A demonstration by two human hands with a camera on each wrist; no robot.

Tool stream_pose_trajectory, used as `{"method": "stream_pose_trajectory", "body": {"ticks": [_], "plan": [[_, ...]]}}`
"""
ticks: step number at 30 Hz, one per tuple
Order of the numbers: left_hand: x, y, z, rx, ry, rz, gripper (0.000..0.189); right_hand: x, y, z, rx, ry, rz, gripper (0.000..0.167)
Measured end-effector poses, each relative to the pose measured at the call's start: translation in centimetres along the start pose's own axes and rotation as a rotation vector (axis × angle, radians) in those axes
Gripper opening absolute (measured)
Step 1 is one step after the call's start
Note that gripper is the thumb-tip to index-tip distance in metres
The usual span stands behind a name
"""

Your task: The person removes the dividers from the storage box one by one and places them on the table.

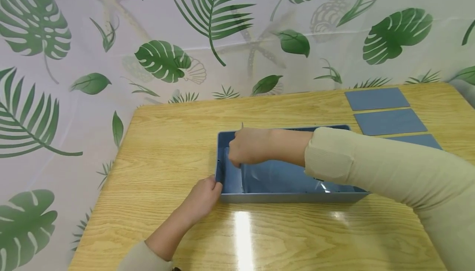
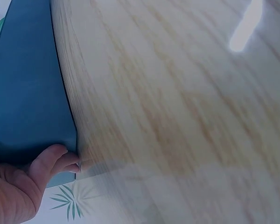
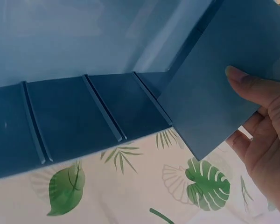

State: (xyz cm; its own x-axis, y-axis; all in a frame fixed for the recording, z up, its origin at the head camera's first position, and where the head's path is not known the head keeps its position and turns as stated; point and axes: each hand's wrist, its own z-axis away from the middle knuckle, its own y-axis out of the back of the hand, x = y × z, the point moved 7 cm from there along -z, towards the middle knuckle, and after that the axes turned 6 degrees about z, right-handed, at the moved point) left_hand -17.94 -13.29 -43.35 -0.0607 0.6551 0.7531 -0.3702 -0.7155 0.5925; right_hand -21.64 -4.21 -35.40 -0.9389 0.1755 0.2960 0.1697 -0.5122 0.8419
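A long blue open-topped box [image 1: 293, 198] lies lengthwise on the wooden table. My right hand [image 1: 250, 145] is over its left part and pinches a flat blue divider panel [image 3: 214, 93], thumb on one face and fingers behind. The panel stands across the box near its left end; in the right wrist view one of its corners juts past the rim. Pairs of raised ribs [image 3: 103, 107] line the box's inner wall. My left hand [image 1: 205, 196] grips the box's front left corner; the left wrist view shows its fingers bent around the end of the blue wall [image 2: 30, 79].
Several loose blue panels lie in a column at the back right: a far one [image 1: 377, 99], a middle one [image 1: 390, 121] and a near one [image 1: 419, 140] partly behind my right sleeve [image 1: 389, 168]. A leaf-patterned cloth [image 1: 237, 36] hangs behind the table [image 1: 167, 147].
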Motion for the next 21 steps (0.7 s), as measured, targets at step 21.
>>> {"method": "stream_pose_trajectory", "body": {"ticks": [21], "plan": [[-0.1,0.0,0.0,0.004,0.016,0.019,0.026,0.7,2.3,1.4,0.012,-0.006,0.027,0.026]]}}
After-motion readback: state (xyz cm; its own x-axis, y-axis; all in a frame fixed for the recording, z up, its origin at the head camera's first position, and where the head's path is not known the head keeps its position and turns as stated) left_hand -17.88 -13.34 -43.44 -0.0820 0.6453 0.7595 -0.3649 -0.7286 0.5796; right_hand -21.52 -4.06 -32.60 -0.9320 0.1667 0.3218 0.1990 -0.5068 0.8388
